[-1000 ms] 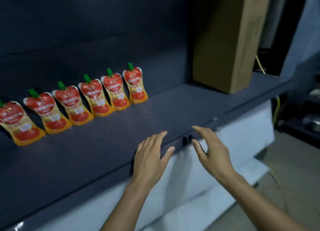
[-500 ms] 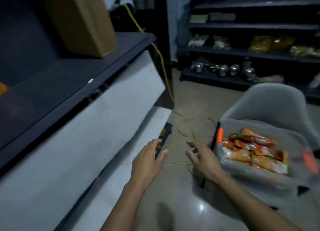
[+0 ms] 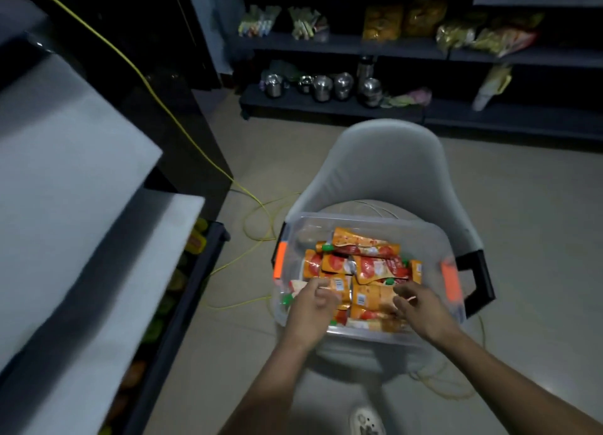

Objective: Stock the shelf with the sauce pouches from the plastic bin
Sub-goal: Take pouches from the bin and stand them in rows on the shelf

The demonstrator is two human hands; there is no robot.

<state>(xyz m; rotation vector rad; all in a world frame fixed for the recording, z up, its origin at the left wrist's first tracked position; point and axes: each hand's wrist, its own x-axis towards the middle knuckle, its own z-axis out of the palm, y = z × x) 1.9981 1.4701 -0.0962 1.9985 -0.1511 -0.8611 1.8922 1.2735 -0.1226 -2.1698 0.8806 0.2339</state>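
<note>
A clear plastic bin [image 3: 359, 218] with orange latches sits on the seat of a grey chair [image 3: 385, 160]. Inside it lies a loose heap of orange and red sauce pouches [image 3: 375, 265] with green caps. My left hand [image 3: 310, 310] is in the bin's near left part, fingers curled onto a pouch [image 3: 339, 286] with a barcode showing. My right hand [image 3: 421, 307] hovers over the near right pouches with fingers spread and touching them. The shelf with the stocked row is out of view.
White panels of the shelf unit [image 3: 65, 173] fill the left side, with a low dark rack of goods [image 3: 195, 239] below. A yellow cable [image 3: 254, 203] trails across the tiled floor. Far shelves [image 3: 359, 46] hold packets and steel pots [image 3: 326, 85]. A shoe [image 3: 365, 421] is under the chair.
The view has swung from the shelf with its pouch row, right and down to the bin. Both hands have moved from the shelf edge into the bin.
</note>
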